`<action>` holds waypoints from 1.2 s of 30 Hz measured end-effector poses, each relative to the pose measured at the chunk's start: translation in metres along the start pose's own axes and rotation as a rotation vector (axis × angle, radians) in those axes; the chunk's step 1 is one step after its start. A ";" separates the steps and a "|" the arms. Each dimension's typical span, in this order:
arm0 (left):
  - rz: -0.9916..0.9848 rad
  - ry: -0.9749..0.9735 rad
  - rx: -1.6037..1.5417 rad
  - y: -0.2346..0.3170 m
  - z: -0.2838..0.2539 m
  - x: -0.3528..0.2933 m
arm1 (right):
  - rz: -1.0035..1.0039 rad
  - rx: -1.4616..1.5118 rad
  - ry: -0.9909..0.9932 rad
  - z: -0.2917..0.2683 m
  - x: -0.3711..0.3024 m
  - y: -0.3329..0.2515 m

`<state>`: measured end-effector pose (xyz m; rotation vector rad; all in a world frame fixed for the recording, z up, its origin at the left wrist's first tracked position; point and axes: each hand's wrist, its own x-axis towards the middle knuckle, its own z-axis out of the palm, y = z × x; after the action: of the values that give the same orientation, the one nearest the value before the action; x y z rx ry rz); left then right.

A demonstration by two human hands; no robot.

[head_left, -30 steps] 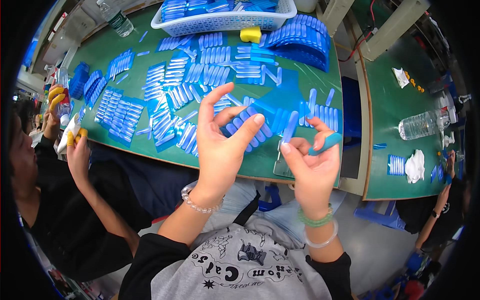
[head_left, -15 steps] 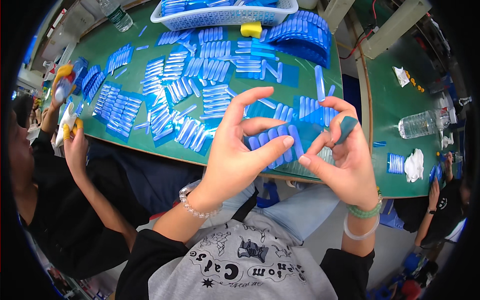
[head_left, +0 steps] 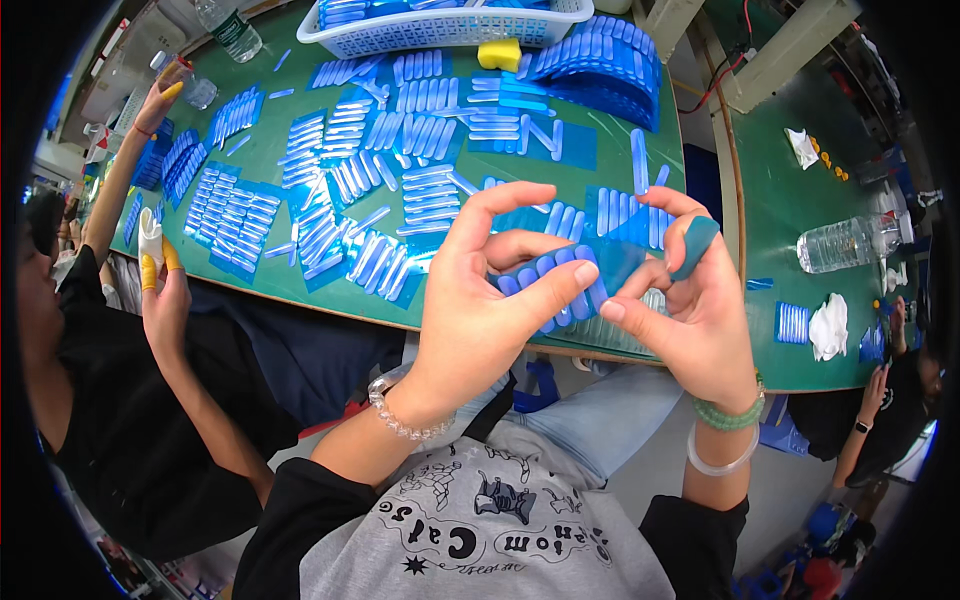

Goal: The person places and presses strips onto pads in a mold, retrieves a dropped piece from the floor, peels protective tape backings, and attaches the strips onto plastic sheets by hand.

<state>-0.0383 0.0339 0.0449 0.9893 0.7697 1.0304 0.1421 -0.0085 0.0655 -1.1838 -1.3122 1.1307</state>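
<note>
My left hand grips a small sheet of blue strips on see-through blue film, its thumb on top and its fingers behind. The glossy, rounded strips lie side by side, and the sheet bends a little. My right hand pinches at the sheet's right end, thumb close to the last strip. A teal cover wraps one of its fingers. Just beyond my hands, more strips on blue film lie on the green table. The backs of my fingers and the underside of the sheet are hidden.
Many strip sheets spread over the table. Behind them stand a white basket, a yellow sponge and a curved stack of sheets. At left, a co-worker's hand holds white cloth. Another table is at right.
The held sheet bends more, and my left thumb has shifted slightly right along it. The co-worker's far hand has moved up and away, beside a clear bottle.
</note>
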 end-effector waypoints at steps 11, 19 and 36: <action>0.036 0.043 -0.001 -0.006 0.000 0.002 | -0.021 -0.021 0.047 0.003 -0.001 0.005; 0.100 0.261 -0.129 -0.009 -0.008 0.010 | -0.036 0.116 0.354 0.012 -0.019 0.009; 0.095 0.176 -0.096 -0.012 0.008 -0.007 | -0.075 0.417 0.299 0.026 -0.015 0.032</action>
<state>-0.0294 0.0224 0.0369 0.8673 0.8153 1.2385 0.1188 -0.0213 0.0310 -0.9406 -0.8351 1.0610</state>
